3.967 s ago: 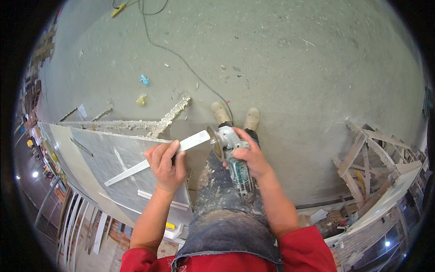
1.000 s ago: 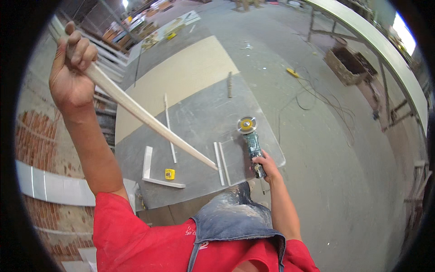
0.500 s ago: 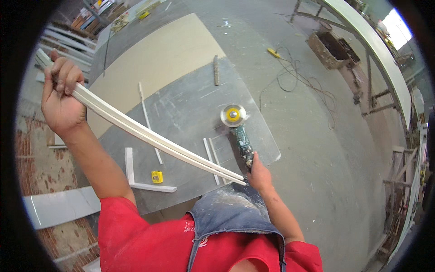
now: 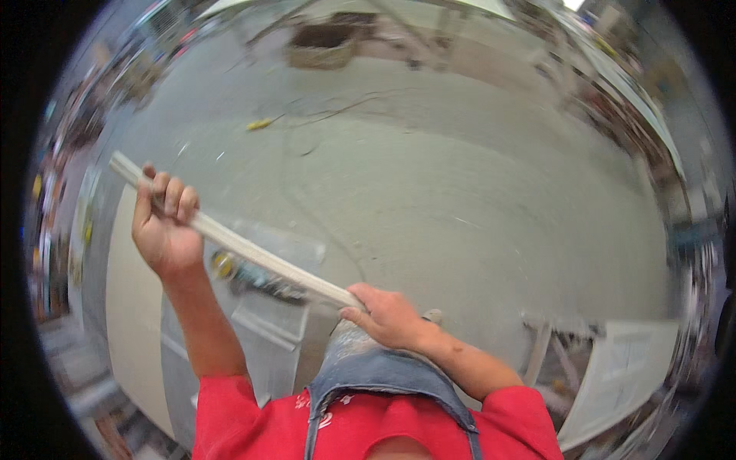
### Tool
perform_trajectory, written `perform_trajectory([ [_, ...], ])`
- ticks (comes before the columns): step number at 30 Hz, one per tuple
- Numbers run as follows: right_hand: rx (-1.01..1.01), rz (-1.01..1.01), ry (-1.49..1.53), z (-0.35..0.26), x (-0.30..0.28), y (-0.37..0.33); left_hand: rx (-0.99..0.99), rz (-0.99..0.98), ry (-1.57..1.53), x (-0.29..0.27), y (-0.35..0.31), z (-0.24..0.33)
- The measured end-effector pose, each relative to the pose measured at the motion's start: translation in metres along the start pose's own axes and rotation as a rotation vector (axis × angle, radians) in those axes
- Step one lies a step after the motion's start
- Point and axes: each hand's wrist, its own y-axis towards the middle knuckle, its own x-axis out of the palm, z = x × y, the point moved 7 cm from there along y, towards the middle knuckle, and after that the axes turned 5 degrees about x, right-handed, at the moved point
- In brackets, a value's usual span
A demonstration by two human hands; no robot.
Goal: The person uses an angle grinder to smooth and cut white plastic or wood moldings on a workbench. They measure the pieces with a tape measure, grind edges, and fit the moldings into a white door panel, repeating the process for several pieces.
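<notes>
A long pale strip [image 4: 257, 252], grooved along its length, slants across in front of me. My left hand [image 4: 171, 222] is wrapped round it near its far upper end. At its near end my right hand [image 4: 391, 316] grips it, thumb and fingers pressed on it. Just beyond the strip, partly covered by it, an angle grinder [image 4: 264, 280] with a yellow-centred disc lies on the grey table [image 4: 275, 370]. Neither hand touches the grinder. Motion smears much of the picture.
More thin white strips [image 4: 266, 330] lie beside the grinder. A cream board [image 4: 136, 307] covers the table's left part. On the floor are a yellow object with a cable [image 4: 259, 124] and a brown box [image 4: 322, 47]. A stand with a white panel [image 4: 625, 368] is at the right.
My right hand has let go of the angle grinder and now grips the strip's near end. My view has swung right, so the table sits further left. The left hand keeps its hold.
</notes>
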Motion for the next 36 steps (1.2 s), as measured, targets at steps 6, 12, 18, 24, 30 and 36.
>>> perform_trajectory([
  [6, 0.09, 0.35, -0.205, 0.095, -0.099, -0.149, -0.153, -0.026, 0.327, 0.078, -0.005, -0.131],
  [12, 0.362, 0.507, -0.085, 0.158, -0.156, -0.292, -0.334, -0.511, 0.173, 0.178, 0.045, -0.302],
  [18, 0.384, 0.706, 0.476, 0.233, -0.25, -0.379, 0.002, -0.973, 0.604, 0.289, 0.017, -0.54],
  [24, 0.228, 0.875, 1.313, 0.301, -0.325, -0.42, -1.488, -1.393, 0.15, 0.385, -0.502, -0.69],
  [30, 0.382, 1.185, 1.331, 0.37, -0.422, -0.468, -1.796, -1.557, 0.29, 0.458, -0.616, -0.804],
  [36, 0.757, 1.696, 1.026, 0.401, -0.481, -0.528, -1.985, -1.728, 0.335, 0.547, -0.712, -0.89],
])
